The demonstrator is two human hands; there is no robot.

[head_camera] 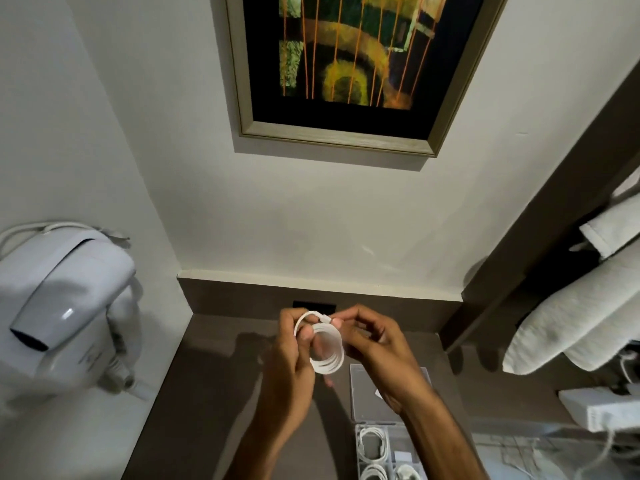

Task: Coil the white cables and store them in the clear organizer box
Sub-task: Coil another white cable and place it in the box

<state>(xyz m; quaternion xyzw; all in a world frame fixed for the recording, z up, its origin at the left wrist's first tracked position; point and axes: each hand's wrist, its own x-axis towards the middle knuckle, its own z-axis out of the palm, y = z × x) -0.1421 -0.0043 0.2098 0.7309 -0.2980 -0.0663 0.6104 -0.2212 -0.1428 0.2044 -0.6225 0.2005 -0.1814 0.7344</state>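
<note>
A white cable point(329, 355) is wound into a small round coil and held above the brown counter point(214, 393). My left hand point(291, 365) grips the coil's left side, thumb pressed on the loops. My right hand point(377, 348) pinches the cable's plug end at the top of the coil. The clear organizer box point(381, 448) lies open on the counter below my right forearm, its lid point(363, 393) tipped back. Inside its compartments lie other coiled white cables point(372, 443) and a small white adapter.
A white wall-mounted hair dryer point(69, 306) hangs at the left. A framed painting point(346, 64) is on the wall ahead. Folded white towels point(571, 320) sit on a dark shelf at the right, with a white box point(595, 407) and loose cords below them.
</note>
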